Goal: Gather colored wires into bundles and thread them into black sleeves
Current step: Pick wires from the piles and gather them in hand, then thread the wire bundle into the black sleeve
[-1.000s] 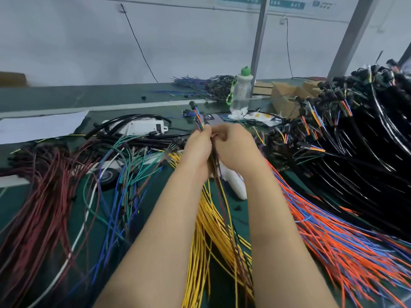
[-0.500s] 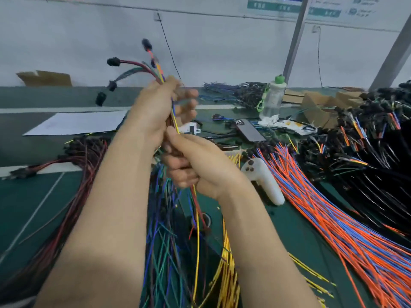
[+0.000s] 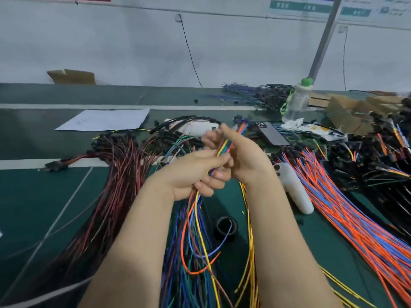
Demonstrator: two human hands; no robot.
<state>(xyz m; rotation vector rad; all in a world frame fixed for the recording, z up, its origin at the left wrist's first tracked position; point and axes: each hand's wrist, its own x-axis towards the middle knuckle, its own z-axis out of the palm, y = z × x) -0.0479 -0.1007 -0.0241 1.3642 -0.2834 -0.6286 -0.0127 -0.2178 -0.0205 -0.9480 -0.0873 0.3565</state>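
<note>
The green counter [image 3: 33, 196] carries a wide heap of orange and blue wires [image 3: 355, 230] at the right and dark red wires [image 3: 106, 196] at the left. Between them the left hand [image 3: 193, 172] and the right hand [image 3: 242, 156] both clasp one bundle of colored wires [image 3: 226, 144]. The fingers hide its middle. A black tape roll [image 3: 226, 227] lies near its loose ends.

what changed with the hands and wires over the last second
Half a second ago the left hand held the wire bundle raised high, the right hand gripping below it. Now both have come down over the bench, the right hand gripping farther up the bundle. Both kept hold throughout. The white controller, phone and bottle lie where they were.
</note>
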